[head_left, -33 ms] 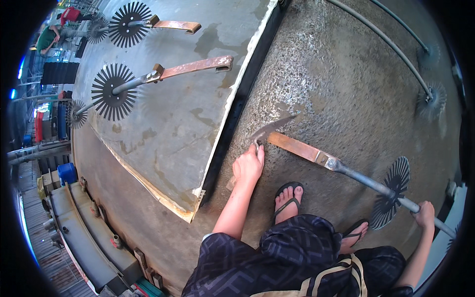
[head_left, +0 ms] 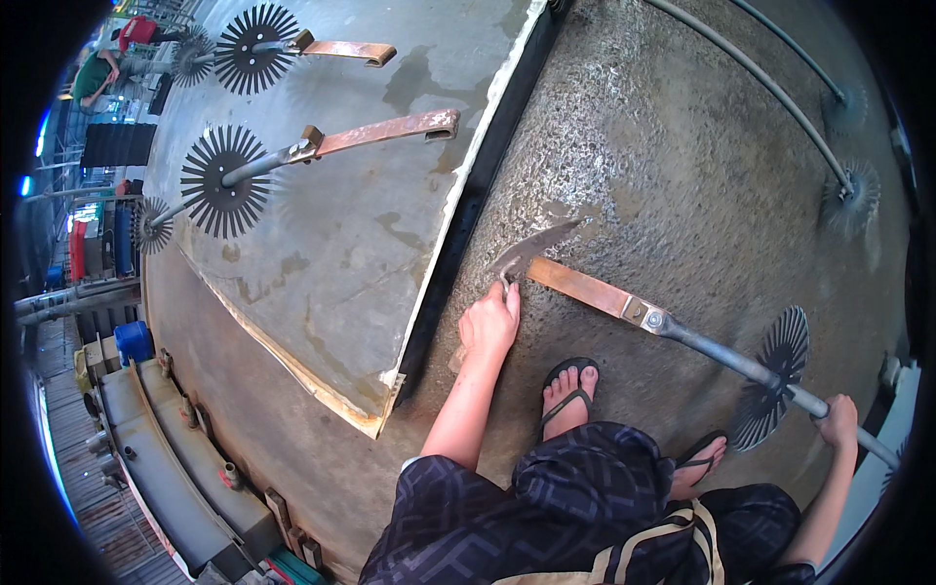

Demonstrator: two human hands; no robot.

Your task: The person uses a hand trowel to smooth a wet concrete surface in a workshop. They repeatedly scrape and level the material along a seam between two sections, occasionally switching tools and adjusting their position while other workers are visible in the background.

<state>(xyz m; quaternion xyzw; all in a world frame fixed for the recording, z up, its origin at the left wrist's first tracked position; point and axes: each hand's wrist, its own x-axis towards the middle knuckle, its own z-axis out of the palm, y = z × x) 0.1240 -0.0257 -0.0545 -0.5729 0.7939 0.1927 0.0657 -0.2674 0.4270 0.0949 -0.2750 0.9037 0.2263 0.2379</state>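
The rod [head_left: 721, 353] slants across the wet ground [head_left: 663, 195] from far left to near right, its copper bar [head_left: 580, 287] pointing far left. The trowel [head_left: 534, 251] is just beyond the bar's end, its curved tip pointing far right; whether they touch, I cannot tell. The left hand [head_left: 489, 322] has its fingers closed round the trowel's shank, the blade lying beyond the grip. The right hand [head_left: 838, 424] is wrapped round the rod just to the right of the slotted disc [head_left: 772, 380], the bar well apart from it. Since the earlier frame, the blade has turned to show a slightly broader face, while rod and hands hardly move. Farther left, two similar rods [head_left: 258, 168] stand out over a grey sheet [head_left: 341, 263]
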